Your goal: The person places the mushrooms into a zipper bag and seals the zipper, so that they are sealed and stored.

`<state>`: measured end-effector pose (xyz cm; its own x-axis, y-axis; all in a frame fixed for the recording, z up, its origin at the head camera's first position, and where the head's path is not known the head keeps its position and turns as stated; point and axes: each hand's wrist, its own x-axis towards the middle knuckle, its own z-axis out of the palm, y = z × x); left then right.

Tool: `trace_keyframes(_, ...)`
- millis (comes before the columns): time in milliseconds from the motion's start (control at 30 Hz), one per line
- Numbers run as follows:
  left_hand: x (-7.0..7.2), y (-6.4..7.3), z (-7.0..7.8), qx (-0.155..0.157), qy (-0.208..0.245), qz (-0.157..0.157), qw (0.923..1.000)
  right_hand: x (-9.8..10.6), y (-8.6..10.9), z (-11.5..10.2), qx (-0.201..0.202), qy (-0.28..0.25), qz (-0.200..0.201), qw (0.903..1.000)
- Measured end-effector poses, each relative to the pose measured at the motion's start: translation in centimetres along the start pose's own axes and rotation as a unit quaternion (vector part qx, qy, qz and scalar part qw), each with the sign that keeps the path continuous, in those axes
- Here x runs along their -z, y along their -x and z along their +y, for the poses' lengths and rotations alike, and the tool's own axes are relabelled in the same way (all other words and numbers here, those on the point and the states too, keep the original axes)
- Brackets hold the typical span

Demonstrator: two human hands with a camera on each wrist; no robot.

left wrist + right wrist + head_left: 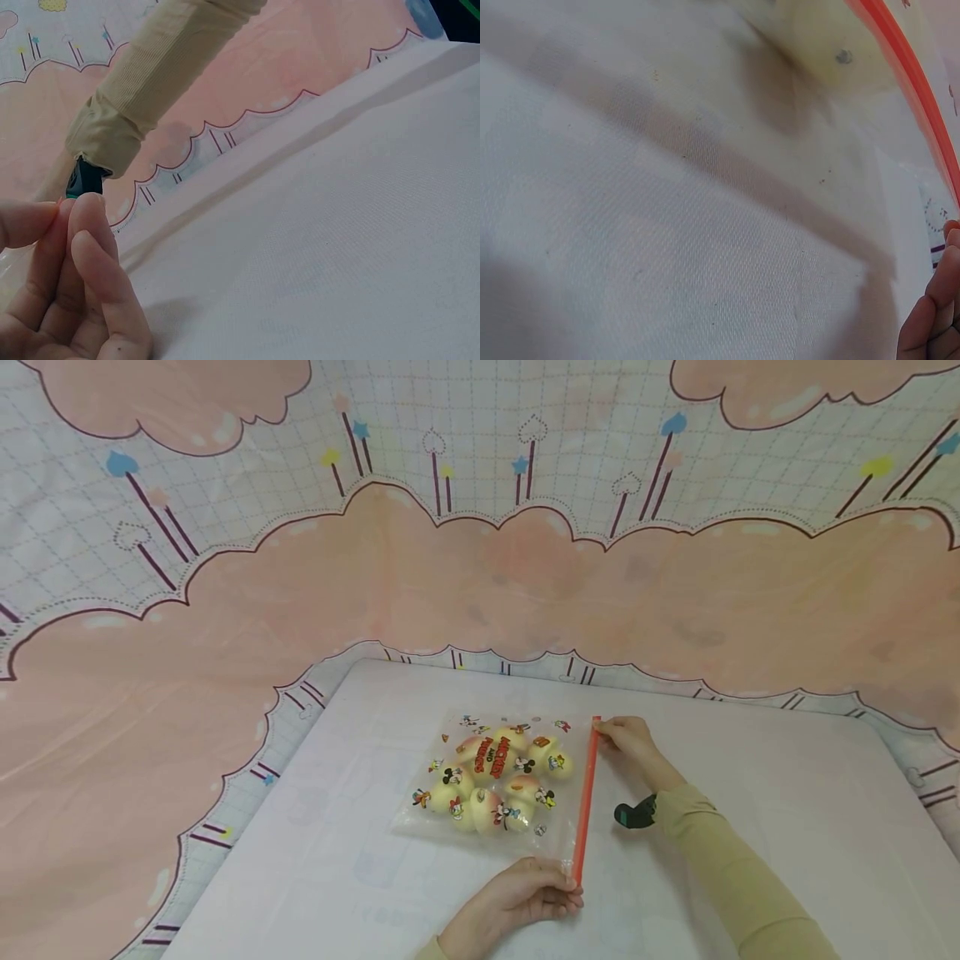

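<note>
A clear zip bag (pixel 564 814) with cartoon prints lies on the white table, its red closure strip (pixel 588 797) along the right side. Inside it are several pale yellow and pink peaches (pixel 444 797). At the near end of the strip, my left hand (pixel 519 893) pinches the bag's corner between thumb and fingers. The far end is pinched by my right hand (pixel 634 748). In the left wrist view, the left hand (pixel 82 285) shows thumb against index finger. The right wrist view catches the strip (pixel 917 82) curving to the right hand (pixel 934 307), partly cut off.
A white table (pixel 300 860) carries the bag. Behind and to the left hangs a pink and white patterned cloth (pixel 465 585). A dark wrist camera (pixel 635 814) sticks out from the right sleeve (pixel 720 852), just right of the strip.
</note>
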<state>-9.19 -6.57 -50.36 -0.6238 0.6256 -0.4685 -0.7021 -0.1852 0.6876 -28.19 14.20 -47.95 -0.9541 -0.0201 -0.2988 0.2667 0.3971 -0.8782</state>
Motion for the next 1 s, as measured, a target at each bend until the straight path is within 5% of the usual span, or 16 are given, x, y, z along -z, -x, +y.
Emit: trace_keyframes(1000, 0.15, -0.15, -0.08, 0.005, -0.002, 0.002, 1.0, 0.16, -0.08, -0.7, -0.015, 0.008, 0.002, 0.9999)
